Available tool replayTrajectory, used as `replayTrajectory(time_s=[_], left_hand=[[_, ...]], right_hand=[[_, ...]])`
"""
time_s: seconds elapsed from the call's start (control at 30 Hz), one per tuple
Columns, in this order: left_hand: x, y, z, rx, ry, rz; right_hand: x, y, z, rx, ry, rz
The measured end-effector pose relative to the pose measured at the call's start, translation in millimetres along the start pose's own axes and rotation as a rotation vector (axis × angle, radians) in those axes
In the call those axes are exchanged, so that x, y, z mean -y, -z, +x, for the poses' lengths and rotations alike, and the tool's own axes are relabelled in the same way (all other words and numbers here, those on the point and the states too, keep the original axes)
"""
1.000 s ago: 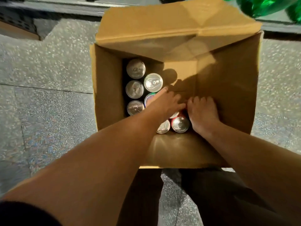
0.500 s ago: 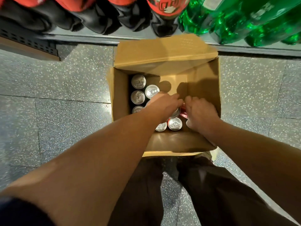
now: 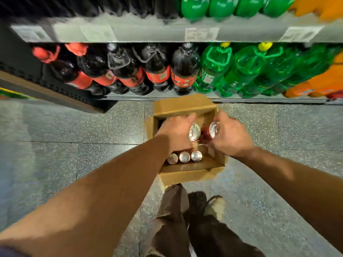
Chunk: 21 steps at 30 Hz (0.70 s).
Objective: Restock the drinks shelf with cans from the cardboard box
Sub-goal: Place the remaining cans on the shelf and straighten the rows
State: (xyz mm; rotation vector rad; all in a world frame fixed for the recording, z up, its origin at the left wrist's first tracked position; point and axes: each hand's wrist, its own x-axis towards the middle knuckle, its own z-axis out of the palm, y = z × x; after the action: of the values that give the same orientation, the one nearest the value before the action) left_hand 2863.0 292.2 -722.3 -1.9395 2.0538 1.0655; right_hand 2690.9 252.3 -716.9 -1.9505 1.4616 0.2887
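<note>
An open cardboard box (image 3: 187, 172) stands on the floor in front of the drinks shelf (image 3: 167, 35). My left hand (image 3: 176, 133) grips a red can (image 3: 194, 132) above the box, silver top facing me. My right hand (image 3: 232, 135) holds a second red can (image 3: 213, 130) beside it. Three more cans (image 3: 184, 157) stand in a row in the box near its front wall. My left hand hides the rest of the box's inside.
The bottom shelf holds dark cola bottles (image 3: 154, 71) at left, green bottles (image 3: 239, 71) in the middle and orange bottles (image 3: 319, 82) at right. Price labels (image 3: 201, 34) line the shelf edge above. My legs and shoes (image 3: 213, 204) stand just behind the box on the speckled floor.
Both hands have lifted out of the box, each with a can. My view has risen and pulled back, so the shelves of bottles now show.
</note>
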Motion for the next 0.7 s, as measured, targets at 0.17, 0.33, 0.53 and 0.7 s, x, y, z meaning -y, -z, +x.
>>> replayTrajectory(time_s=[0.17, 0.33, 0.53, 0.7], left_hand=[[-28.6, 48.7, -37.4, -0.059, 0.101, -0.142], [-60.7, 90.2, -75.9, -0.179, 0.109, -0.227], [-101.8, 157.4, -129.5, -0.369, 0.045, -0.326], [-138.3, 228.1, -175.5, -0.489, 0.068, -0.383]], right_hand=[[15.5, 45.5, -35.8, -0.091, 0.039, 0.211], [36.5, 99.5, -74.5, -0.182, 0.087, 0.269], [67.7, 173.1, -126.5, -0.215, 0.218, 0.400], [100.4, 236.1, -165.3, -0.295, 0.342, 0.451]])
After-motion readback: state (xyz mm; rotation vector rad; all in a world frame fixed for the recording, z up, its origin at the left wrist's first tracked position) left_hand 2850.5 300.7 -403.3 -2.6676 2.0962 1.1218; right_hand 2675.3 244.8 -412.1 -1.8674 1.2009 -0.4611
